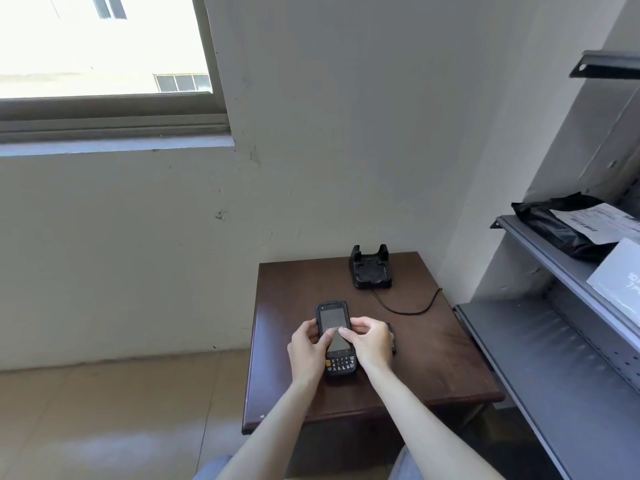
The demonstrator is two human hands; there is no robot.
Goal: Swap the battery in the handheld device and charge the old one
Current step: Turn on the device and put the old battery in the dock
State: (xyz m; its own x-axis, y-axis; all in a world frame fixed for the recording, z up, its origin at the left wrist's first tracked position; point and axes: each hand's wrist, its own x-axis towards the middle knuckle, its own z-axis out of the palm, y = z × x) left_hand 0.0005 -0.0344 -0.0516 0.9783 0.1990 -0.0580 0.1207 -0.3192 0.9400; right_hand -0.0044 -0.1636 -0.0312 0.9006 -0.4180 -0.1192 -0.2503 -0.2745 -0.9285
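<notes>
A black handheld device (333, 318) with a screen and a small keypad lies face up above the dark wooden table (433, 362); its screen shows pale text. My left hand (308, 351) grips its left edge, thumb on the screen. My right hand (369, 341) holds the right edge, with a fingertip touching the screen. A small dark object (392, 337), perhaps a battery, peeks out from behind my right hand on the table. The black charging cradle (371, 270) stands at the table's back edge with nothing in it.
A black cable (408, 308) runs from the cradle to the table's right edge. Grey metal shelves (554, 368) stand on the right, holding a black plastic parcel (561, 226) and a white box (620, 282). A wall and a window are behind; tiled floor lies to the left.
</notes>
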